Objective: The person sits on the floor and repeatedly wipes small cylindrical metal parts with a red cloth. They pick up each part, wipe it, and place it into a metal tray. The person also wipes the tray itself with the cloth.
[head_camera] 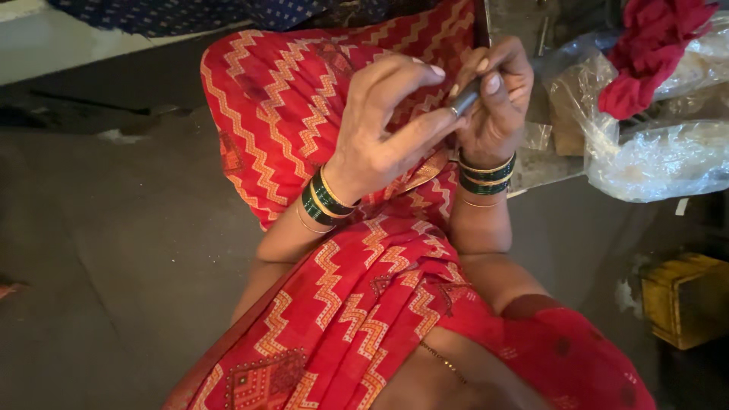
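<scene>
Over a grey floor and red zigzag cloth [304, 114], right hand [497, 99] pinches a small grey rod [467, 97], probably stiff, light, slippery-ish; left hand [387, 125] half-curled, fingertips touching it.

**What the view does not show clearly**

The small grey object [466, 97] is mostly covered by the fingers of the right hand [497, 95] and the left hand [395, 121]; its kind cannot be told. Right of this object, the clear plastic bags [653, 156] have blurred contents, and the red cloth [653, 45] is cut by the top edge.
</scene>
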